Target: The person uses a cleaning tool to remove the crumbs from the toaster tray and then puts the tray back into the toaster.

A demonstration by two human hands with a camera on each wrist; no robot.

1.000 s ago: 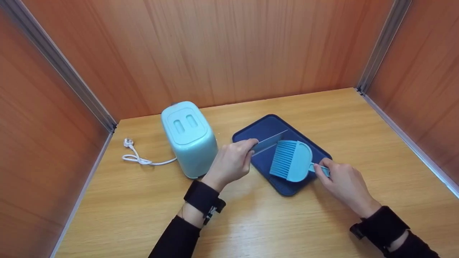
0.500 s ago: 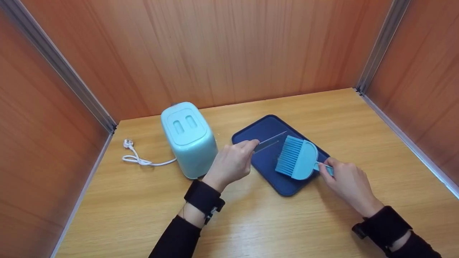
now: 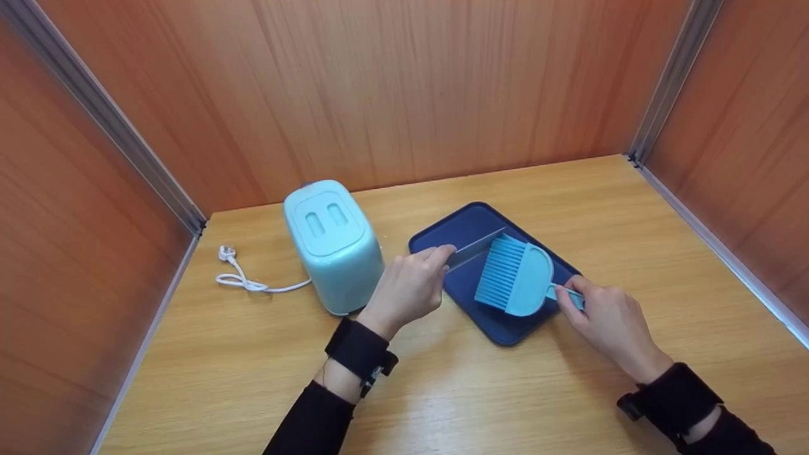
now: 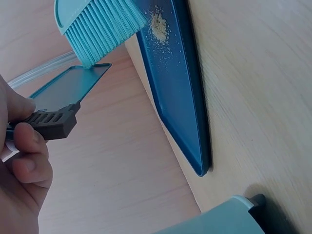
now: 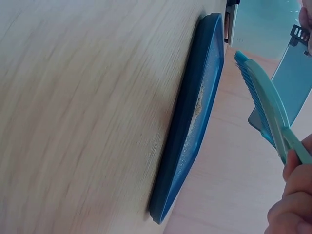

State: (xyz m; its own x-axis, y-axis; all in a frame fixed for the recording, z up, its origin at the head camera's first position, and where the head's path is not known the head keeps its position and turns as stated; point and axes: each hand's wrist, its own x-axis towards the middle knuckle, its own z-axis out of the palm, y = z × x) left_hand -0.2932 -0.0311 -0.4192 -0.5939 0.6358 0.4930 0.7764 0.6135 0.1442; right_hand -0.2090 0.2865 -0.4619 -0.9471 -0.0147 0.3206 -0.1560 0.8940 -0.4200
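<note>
My left hand (image 3: 407, 287) pinches a thin crumb tray (image 3: 473, 249) by its dark slotted handle (image 4: 53, 122). The flat piece is held tilted above a dark blue serving tray (image 3: 471, 221). By its handle, my right hand (image 3: 613, 322) grips a light blue hand brush (image 3: 532, 281), whose bristles (image 4: 100, 31) overlap the crumb tray's far end in the left wrist view. A small heap of pale crumbs (image 4: 159, 27) lies on the serving tray, with finer specks around it. In the head view the brush hides most of these crumbs.
A light blue toaster (image 3: 338, 253) with its top covered stands left of the serving tray, close to my left forearm. Its white cord and plug (image 3: 249, 284) lie on the table to the left. Wood-patterned panels (image 3: 442, 95) enclose the table at the back and both sides.
My right hand has swung the brush right, away from the crumb tray, then back left to it. The left hand holds nearly still, the crumb tray's tilt varying slightly.
</note>
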